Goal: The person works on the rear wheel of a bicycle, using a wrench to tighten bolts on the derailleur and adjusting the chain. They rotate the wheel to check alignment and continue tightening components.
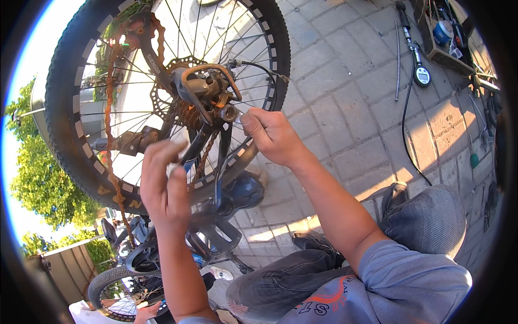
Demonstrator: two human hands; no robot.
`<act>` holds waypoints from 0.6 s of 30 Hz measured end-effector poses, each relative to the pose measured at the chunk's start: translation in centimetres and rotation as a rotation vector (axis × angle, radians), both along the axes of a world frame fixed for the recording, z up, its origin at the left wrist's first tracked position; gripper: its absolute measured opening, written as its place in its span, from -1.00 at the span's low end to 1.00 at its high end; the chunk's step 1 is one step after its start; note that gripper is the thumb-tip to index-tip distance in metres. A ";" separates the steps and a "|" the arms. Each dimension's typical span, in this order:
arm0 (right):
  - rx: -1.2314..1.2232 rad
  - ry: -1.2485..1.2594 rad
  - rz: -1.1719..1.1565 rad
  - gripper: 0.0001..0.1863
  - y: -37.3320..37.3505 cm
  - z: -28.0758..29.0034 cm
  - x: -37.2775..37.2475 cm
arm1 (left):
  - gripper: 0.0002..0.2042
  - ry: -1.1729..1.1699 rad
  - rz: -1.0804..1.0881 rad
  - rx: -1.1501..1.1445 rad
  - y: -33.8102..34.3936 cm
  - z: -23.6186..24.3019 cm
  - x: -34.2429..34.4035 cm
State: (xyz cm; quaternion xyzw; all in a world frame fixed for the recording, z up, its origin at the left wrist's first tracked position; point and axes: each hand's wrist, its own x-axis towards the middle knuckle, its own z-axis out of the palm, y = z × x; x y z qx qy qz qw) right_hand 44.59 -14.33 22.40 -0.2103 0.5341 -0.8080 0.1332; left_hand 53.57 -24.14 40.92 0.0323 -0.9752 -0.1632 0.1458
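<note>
A bicycle's rear wheel (278, 32) with a knobby tire fills the upper left, around a hub with a brake disc, rusty cogs (183, 110) and a hanging rusty chain (110, 81). My right hand (270, 135) grips a silver wrench (238, 116), its head at a nut beside the hub. My left hand (164, 189) is raised left of the frame tube, in front of the lower tire, with loosely curled fingers blurred by motion; whether the pale bit at its fingertips is a held thing is unclear.
A digital gauge (422, 74) with a hose and a thin rod (397, 59) lie on the paving (334, 65) near a toolbox (448, 62). Another bicycle wheel (100, 281) and part of another person (145, 310) show at lower left. My bent legs are below.
</note>
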 end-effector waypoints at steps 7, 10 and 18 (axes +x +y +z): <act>-0.024 -0.065 0.111 -0.51 -0.8 0.5 0.5 | -0.79 -0.487 0.017 -0.005 1.4 -0.8 11.5; 0.041 -0.008 0.078 -0.56 -0.4 0.8 0.1 | -0.83 -0.380 0.080 -0.051 1.4 -2.9 13.3; -0.283 -0.683 -0.023 -0.52 -3.3 4.5 5.6 | -0.84 -0.321 0.115 -0.022 1.2 -4.6 15.2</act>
